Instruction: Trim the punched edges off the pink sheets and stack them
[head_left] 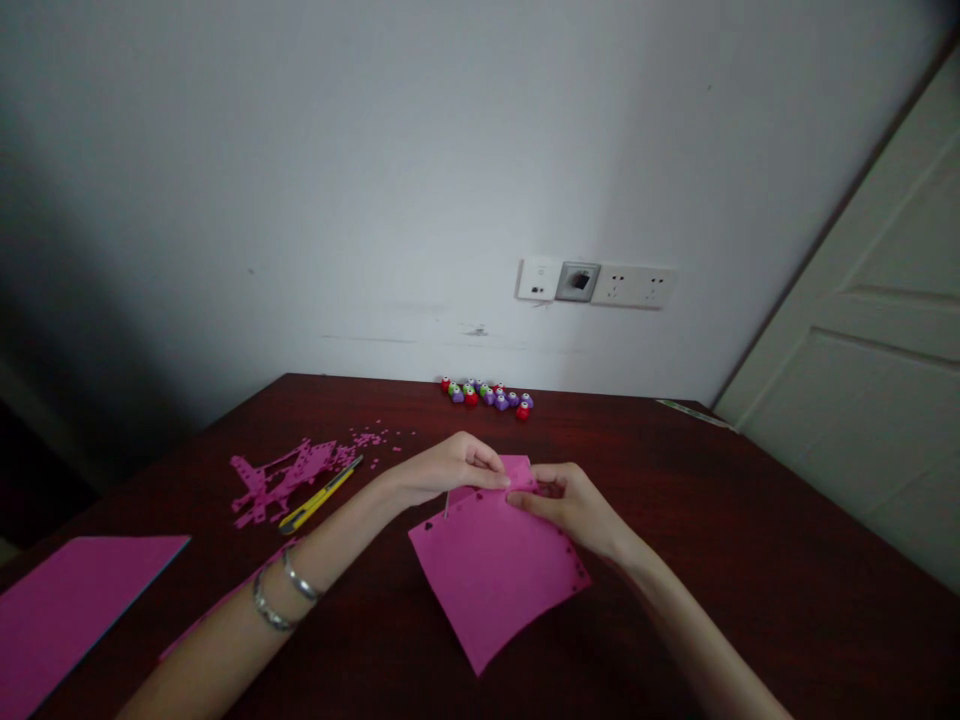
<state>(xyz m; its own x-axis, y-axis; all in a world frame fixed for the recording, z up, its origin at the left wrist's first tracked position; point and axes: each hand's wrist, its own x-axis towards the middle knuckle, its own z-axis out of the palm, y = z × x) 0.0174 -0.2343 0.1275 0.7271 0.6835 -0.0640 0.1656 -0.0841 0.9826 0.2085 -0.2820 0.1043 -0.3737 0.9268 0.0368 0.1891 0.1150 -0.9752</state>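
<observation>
Far table edge: cluster of red, green and purple craft punches. Left: pink scraps, yellow utility knife just beside them; pink sheet at near left corner. Left forearm, wearing silver bangles, partly hides pink strip. Punched pink paper near centre, raised, far part folded over. Left hand and right hand pinch fold from either side, fingers curled, fingertips close together.

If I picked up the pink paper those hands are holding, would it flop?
Probably yes: the paper curves along its lower edge. It looks thin, so it's likely light. It might tear near the small holes by its edge.
</observation>
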